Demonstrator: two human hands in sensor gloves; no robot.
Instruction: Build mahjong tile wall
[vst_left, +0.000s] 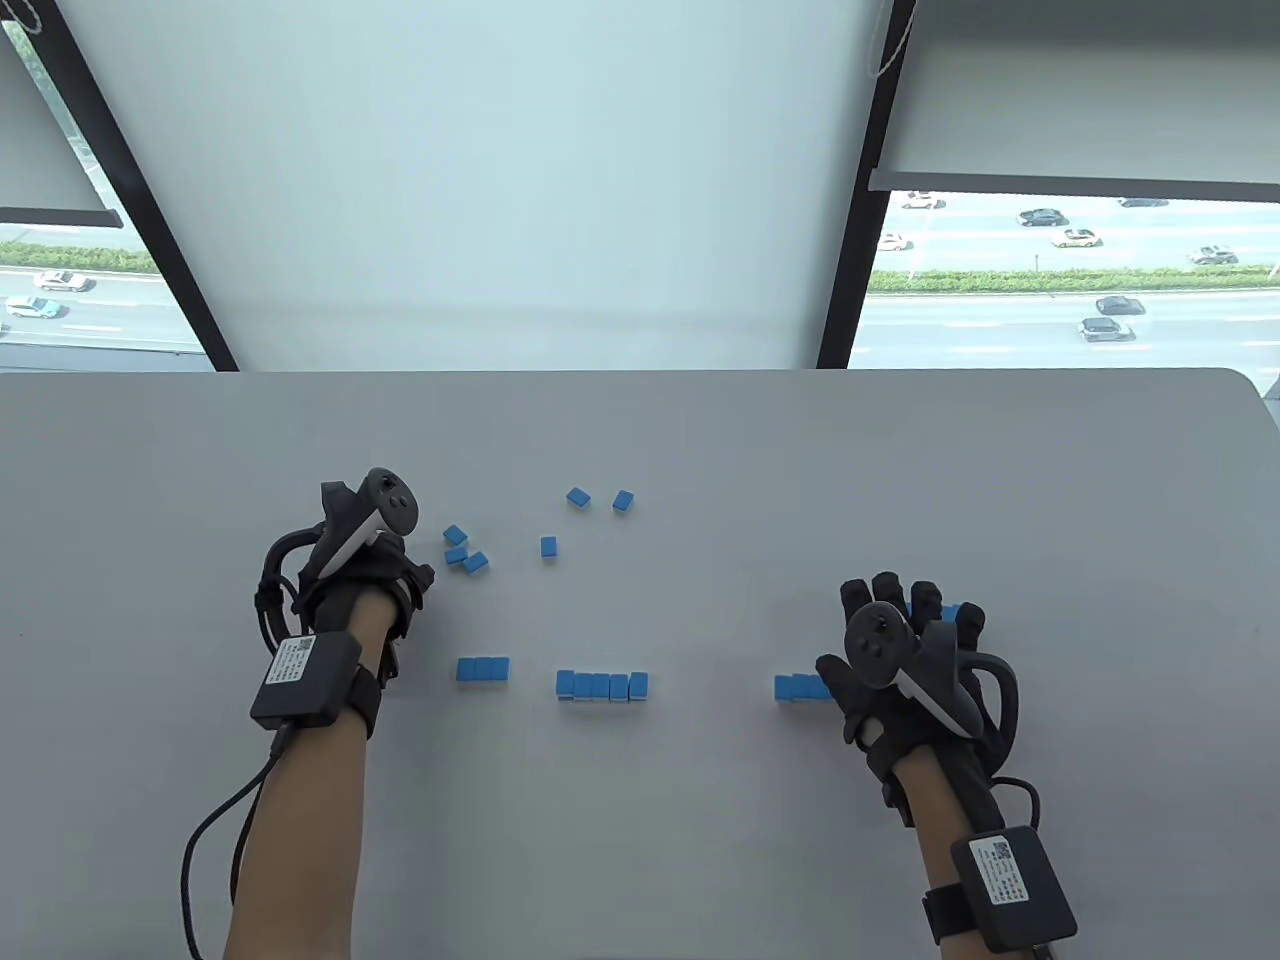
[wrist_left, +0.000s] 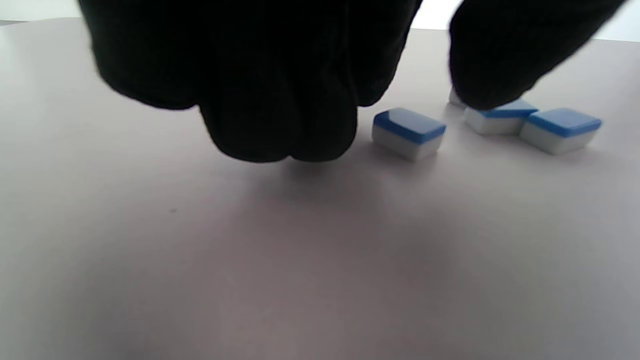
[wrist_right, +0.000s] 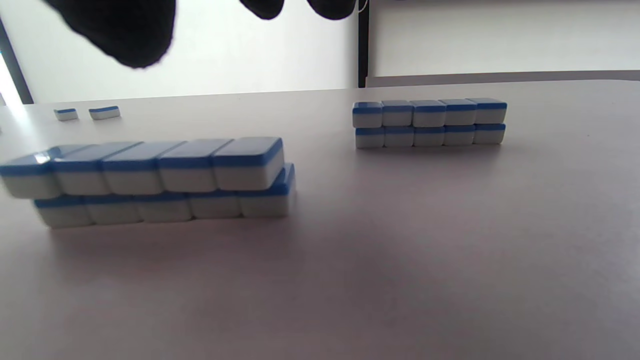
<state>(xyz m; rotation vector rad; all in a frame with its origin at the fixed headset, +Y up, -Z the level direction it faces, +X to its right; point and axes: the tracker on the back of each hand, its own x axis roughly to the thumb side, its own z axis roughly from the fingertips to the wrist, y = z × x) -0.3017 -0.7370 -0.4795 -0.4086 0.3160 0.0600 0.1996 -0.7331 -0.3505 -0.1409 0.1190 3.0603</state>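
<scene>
Blue-backed white mahjong tiles lie on a grey table (vst_left: 640, 850). My left hand (vst_left: 375, 585) hovers beside three loose tiles (vst_left: 462, 551); its bunched fingers (wrist_left: 280, 100) hang down and hold nothing, while one separate fingertip (wrist_left: 500, 55) touches the middle tile (wrist_left: 500, 117). My right hand (vst_left: 905, 640) lies flat with spread fingers over the right end of a short tile row (vst_left: 800, 687) and holds nothing. In the right wrist view there are two walls, each two tiles high: a near wall (wrist_right: 150, 180) and a far wall (wrist_right: 430, 122).
A row of three tiles (vst_left: 483, 669) and a five-tile wall (vst_left: 602, 685) stand in line near the front. Three single tiles (vst_left: 548, 546) lie further back in the middle. Some blue shows behind my right fingers (vst_left: 950, 612). Windows rise beyond the table's far edge.
</scene>
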